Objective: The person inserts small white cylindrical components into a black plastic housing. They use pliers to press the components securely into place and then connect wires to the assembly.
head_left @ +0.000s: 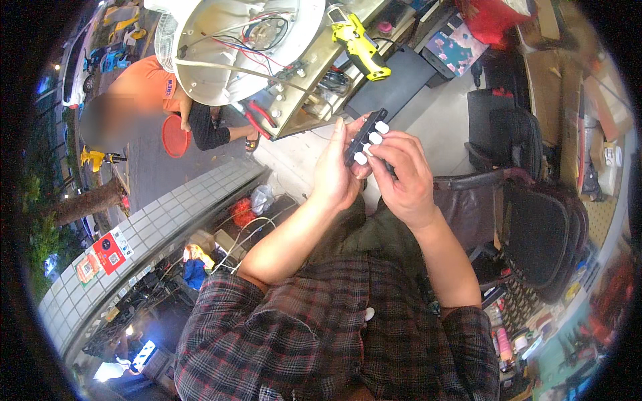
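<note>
Both hands close around a narrow black switch block (364,137), a slim bar of hard plastic with three rounded white buttons along one face. The left hand (338,175) cups it from the side, fingers held straight and together along its back edge, thumb tucked under near the lowest button. The right hand (401,175) curls tightly from the other side, its fingers bent over the block's lower half and fingertips pressed against the white buttons. The block is tilted, its upper end pointing away from the person's chest.

Just beyond the block lies a brass-coloured metal worktable (314,100), scuffed and cluttered with loose wires. On the table beyond the block rests a yellow and black cordless drill (361,47), and left of that an upturned white fan base (241,47), round, with thin red and white wires inside. Red-handled pliers (257,115) lie at the table's near edge. Right of the block stands a black padded chair (535,227). Far left of the block, another person in an orange shirt (144,83) crouches by a red round lid (175,137).
</note>
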`<act>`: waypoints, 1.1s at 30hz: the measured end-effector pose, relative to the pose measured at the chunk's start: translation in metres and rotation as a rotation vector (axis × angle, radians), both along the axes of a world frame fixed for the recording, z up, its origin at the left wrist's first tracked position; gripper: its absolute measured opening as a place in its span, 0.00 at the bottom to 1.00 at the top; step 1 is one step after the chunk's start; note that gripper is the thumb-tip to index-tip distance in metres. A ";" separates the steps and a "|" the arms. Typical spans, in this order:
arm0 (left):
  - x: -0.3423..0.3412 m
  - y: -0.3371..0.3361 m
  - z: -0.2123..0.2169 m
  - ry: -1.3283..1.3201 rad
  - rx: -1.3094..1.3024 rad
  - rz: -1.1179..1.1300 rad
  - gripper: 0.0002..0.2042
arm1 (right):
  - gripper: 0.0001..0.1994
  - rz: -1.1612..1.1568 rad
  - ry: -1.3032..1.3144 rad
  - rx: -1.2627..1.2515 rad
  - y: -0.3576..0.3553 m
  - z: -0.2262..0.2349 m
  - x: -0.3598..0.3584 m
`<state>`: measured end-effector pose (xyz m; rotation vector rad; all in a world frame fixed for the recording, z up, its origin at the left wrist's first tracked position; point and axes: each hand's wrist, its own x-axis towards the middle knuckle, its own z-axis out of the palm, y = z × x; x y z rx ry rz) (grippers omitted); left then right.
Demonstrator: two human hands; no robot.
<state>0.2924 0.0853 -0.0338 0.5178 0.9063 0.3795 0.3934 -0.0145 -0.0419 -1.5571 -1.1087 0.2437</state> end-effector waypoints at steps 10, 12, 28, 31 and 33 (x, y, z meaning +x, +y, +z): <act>-0.008 -0.005 0.001 0.119 0.356 -0.025 0.31 | 0.15 -0.010 0.096 0.029 -0.002 0.001 -0.004; -0.010 -0.003 0.008 0.167 0.460 -0.076 0.32 | 0.15 -0.021 0.126 0.030 -0.003 0.000 -0.007; -0.022 0.000 0.000 0.131 1.116 -0.215 0.32 | 0.12 -0.045 0.563 -0.003 -0.010 -0.013 -0.026; -0.027 0.001 0.002 0.245 1.215 -0.262 0.38 | 0.11 -0.025 0.848 -0.046 -0.014 -0.014 -0.033; -0.025 0.001 0.006 0.271 1.302 -0.266 0.40 | 0.10 0.007 0.980 -0.049 -0.014 -0.014 -0.033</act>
